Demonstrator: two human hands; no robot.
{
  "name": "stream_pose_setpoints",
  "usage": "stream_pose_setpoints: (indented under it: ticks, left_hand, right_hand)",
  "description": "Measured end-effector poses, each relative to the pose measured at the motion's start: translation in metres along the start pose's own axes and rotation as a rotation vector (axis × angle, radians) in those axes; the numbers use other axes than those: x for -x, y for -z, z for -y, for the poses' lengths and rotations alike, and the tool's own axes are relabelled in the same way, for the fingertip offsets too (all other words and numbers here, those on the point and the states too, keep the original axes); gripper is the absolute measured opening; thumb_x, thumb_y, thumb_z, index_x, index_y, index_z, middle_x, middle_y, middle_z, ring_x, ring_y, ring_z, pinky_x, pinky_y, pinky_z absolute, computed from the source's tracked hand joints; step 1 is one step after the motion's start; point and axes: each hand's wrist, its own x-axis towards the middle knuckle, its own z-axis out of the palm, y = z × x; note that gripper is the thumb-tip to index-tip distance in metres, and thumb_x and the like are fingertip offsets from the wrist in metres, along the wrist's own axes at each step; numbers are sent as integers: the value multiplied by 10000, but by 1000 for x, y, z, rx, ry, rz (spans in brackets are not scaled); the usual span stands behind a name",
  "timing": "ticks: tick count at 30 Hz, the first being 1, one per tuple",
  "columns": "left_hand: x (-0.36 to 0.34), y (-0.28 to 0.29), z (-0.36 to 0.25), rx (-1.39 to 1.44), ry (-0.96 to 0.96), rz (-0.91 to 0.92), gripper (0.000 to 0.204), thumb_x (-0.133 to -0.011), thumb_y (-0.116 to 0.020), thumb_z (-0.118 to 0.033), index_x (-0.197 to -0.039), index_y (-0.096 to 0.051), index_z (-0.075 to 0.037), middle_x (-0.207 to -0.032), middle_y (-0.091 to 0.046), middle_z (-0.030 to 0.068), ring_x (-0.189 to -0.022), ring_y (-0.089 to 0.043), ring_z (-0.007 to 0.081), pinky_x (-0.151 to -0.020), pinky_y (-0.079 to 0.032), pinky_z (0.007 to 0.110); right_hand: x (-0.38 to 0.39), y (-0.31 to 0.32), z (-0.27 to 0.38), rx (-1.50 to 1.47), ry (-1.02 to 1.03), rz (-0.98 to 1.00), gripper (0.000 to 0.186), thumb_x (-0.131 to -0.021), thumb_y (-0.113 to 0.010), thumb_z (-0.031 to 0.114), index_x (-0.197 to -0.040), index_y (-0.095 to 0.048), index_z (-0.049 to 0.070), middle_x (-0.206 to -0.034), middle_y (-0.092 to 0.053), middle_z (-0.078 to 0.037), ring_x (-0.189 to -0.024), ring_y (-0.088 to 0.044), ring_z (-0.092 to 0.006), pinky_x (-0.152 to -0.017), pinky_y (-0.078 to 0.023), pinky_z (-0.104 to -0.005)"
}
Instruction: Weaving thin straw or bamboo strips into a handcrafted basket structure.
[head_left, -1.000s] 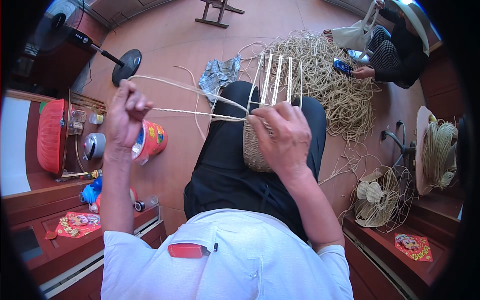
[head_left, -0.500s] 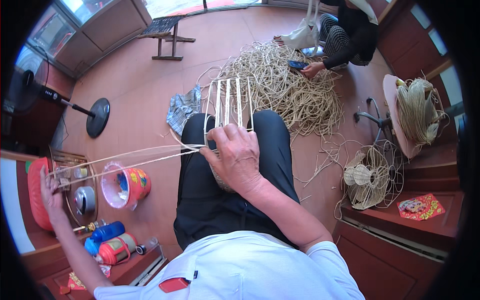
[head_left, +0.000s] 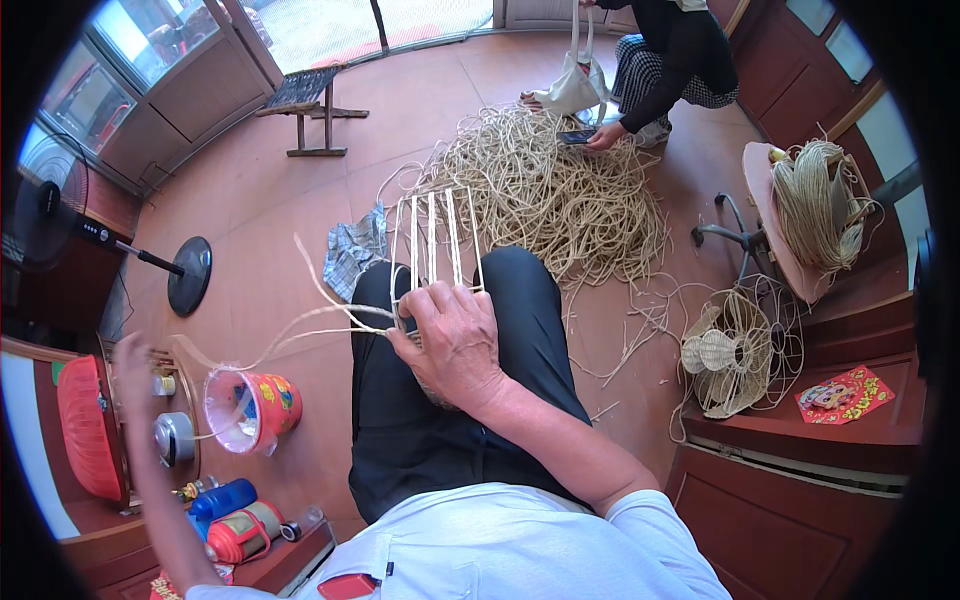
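On my lap rests a small frame with several pale parallel bars, its near part woven with straw cord. My right hand lies over that near part, fingers curled round it and thumb at its left edge. From beside the thumb, loose straw cords run out leftward, curving in slack loops toward the pink bucket. My left hand is raised at the far left, smeared by motion, so its fingers and anything in them cannot be made out. What lies beneath my right palm is hidden.
A big heap of straw cord covers the floor ahead; a person crouches behind it with a phone. Left stand a bucket, flasks and a fan. Right are a cord-loaded chair and a wire-and-straw frame.
The cords, stretched taut to my left hand before, now hang slack. My left hand has lifted and blurred. My right hand keeps its grip on the woven frame.
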Motion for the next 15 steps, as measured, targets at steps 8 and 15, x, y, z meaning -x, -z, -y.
stream_pose_setpoints:
  ticks: [8,15]
  left_hand:
    - [108,-128,-350,623,-350,514,308,-1052,-676,-50,-1358,-702,-27,-1121,-749,133,-825,-704,231,-789,-579,370]
    - [80,-117,-290,474,-244,245,142,-1075,-635,-86,-1140,-741,-18,-1039,-743,172,-961,-757,279,-828,-578,415]
  right_hand:
    - [-1,5,2,-71,-6,-35,328,-830,-886,300,-1033,-668,162,-954,-626,-29,-950,-643,-246,-838,-429,-428]
    - [1,7,-3,-69,-21,-30,298,-843,-869,296,-1018,-670,160,-959,-625,-30,-959,-647,-248,-837,-435,-430]
